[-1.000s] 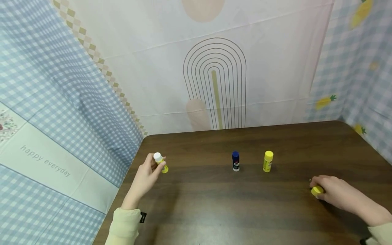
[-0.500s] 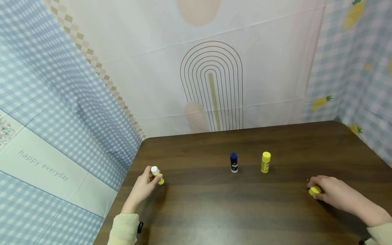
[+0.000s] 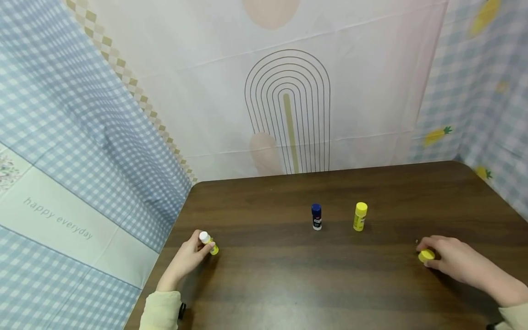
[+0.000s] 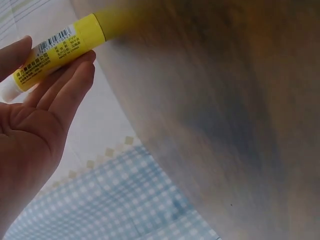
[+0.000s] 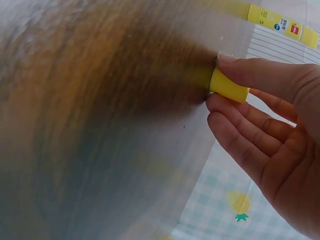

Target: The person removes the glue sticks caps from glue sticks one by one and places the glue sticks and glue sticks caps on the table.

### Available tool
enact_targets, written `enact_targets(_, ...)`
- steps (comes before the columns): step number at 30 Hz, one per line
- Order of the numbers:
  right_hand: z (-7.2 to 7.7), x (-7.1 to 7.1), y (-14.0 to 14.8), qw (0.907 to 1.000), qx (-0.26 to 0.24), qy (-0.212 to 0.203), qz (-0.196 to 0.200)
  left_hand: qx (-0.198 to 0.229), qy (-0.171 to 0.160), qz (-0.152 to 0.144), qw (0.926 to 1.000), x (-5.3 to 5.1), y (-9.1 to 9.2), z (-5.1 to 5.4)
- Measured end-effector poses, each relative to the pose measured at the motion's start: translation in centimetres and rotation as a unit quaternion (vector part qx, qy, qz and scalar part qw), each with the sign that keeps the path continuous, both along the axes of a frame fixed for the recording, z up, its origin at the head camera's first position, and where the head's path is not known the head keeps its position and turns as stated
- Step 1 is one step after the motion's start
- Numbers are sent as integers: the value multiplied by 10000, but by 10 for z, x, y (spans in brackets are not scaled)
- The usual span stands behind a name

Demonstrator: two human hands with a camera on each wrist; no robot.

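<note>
My left hand [image 3: 185, 259] pinches a yellow glue stick [image 3: 213, 248] with a white top end, tilted over the left of the table. In the left wrist view the label and barcode of this glue stick [image 4: 60, 47] face the camera; its yellow lower end is at or just above the tabletop, I cannot tell which. On the right, my right hand [image 3: 453, 259] grips a short yellow cap [image 3: 426, 255] between thumb and fingers. The right wrist view has the yellow cap [image 5: 230, 87] against the table surface.
Upright on the brown table [image 3: 288, 275] stand a dark blue glue stick [image 3: 316, 217] with a white base and another yellow glue stick [image 3: 360, 217]. A patterned cloth [image 3: 206, 91] hangs behind the table, with blue checked cloth at both sides.
My left hand has come down toward the table and slightly nearer me, carrying the glue stick. The right hand stays put with the cap.
</note>
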State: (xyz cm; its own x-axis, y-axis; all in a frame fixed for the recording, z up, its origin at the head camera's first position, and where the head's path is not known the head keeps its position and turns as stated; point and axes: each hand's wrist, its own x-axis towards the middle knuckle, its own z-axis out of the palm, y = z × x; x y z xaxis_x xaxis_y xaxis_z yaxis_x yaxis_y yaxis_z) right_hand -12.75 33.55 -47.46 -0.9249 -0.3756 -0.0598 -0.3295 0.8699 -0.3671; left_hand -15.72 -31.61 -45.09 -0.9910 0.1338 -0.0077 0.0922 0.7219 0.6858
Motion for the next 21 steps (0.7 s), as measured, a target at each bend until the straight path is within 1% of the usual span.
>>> enact_targets(3, 0, 0, 1, 10000, 7, -4, -29, -66, 105, -19, 9999, -1, -1, 0)
enact_targets(7, 0, 2, 0, 9999, 61, 59, -71, -90, 149, -4, 9998, -1, 0, 0)
enact_targets(13, -1, 4, -2, 9992, 162, 340, -95, -65, 156, 44, 9998, -2, 1, -2)
enact_targets(15, -1, 5, -2, 9991, 160, 395, -87, -86, 172, 17, 9998, -3, 0, -3)
enact_targets(18, -2, 5, -1, 9991, 129, 395, -86, -94, 179, -4, 9998, -3, 0, -5)
enact_targets(21, -3, 5, 0, 9993, 82, 355, -76, -54, 174, 35, 9998, -3, 0, -6)
